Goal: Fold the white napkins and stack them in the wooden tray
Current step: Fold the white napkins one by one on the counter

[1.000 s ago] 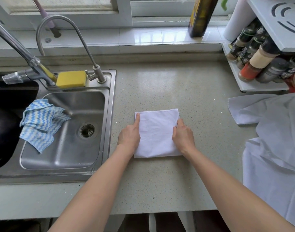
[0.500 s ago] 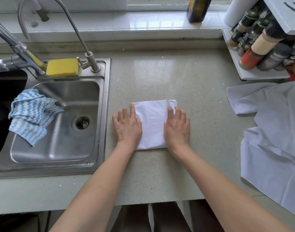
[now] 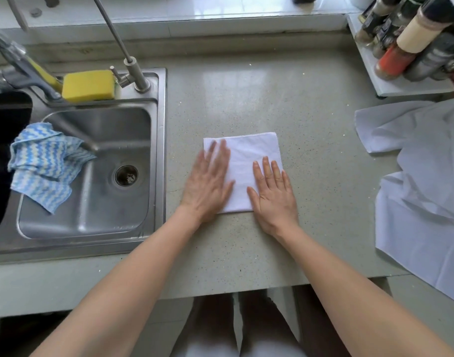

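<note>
Your left hand (image 3: 208, 184) and right hand (image 3: 273, 194) lie flat, fingers straight, on the folded napkin (image 3: 242, 161) mid-worktop (image 3: 311, 112), likely pressing its creases firm. More white napkins (image 3: 421, 181) wait unfolded at your right; no wooden tray shows.

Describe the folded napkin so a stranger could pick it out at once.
Start at the steel sink, then look right along the counter. The folded napkin lies flat under both hands. Unlike the rumpled white cloths at the right edge, it is a small neat square.
</note>
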Available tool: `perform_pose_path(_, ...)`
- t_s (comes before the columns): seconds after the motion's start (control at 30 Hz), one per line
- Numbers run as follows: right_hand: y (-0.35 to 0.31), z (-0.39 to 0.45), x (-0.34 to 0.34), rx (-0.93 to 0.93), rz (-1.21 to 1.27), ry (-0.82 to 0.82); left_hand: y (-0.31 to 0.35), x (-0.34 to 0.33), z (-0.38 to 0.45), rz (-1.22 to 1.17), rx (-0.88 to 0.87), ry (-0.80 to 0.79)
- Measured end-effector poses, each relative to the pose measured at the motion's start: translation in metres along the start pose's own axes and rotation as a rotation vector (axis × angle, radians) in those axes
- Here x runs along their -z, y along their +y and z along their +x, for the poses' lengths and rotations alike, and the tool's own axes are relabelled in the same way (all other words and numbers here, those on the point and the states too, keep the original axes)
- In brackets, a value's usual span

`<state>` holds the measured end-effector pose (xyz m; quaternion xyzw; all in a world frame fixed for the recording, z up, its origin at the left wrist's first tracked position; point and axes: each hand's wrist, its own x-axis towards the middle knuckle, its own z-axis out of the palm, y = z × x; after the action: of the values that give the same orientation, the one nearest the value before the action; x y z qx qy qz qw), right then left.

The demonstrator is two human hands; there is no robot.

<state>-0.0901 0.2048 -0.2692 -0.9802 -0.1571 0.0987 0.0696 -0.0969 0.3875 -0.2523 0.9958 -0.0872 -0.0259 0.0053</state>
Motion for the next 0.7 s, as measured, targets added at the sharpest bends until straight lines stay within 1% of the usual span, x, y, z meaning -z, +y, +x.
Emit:
perform_pose_path(0.03,0.000,0.000,0.000,-0.003,-0.005,-0.006,0.003,-0.001,-0.011,-0.022,-0.116,-0.043)
perform_pose_path(0.07,0.000,0.001,0.001,0.001,-0.005,-0.009,0.005,-0.002,-0.021,-0.054,-0.166,-0.105)
perform_pose_path(0.13,0.003,0.001,0.002,0.020,-0.004,-0.019,0.004,-0.005,-0.029,-0.113,-0.148,-0.192)
perform_pose_path(0.3,0.015,-0.002,0.013,0.076,0.004,-0.107,-0.013,0.001,-0.026,-0.115,-0.185,-0.256)
perform_pose_path(0.43,0.028,-0.007,0.027,0.224,-0.079,-0.232,-0.014,0.011,-0.024,-0.118,-0.172,-0.362)
perform_pose_path(0.53,0.040,-0.008,0.040,0.312,-0.059,-0.328,-0.008,0.024,-0.019,-0.094,-0.148,-0.409)
perform_pose_path(0.6,0.042,-0.010,0.045,0.322,-0.048,-0.343,-0.001,0.033,-0.015,-0.032,-0.127,-0.417)
perform_pose_path(0.7,0.036,-0.011,0.045,0.317,-0.107,-0.278,0.020,0.045,-0.008,0.083,-0.098,-0.378)
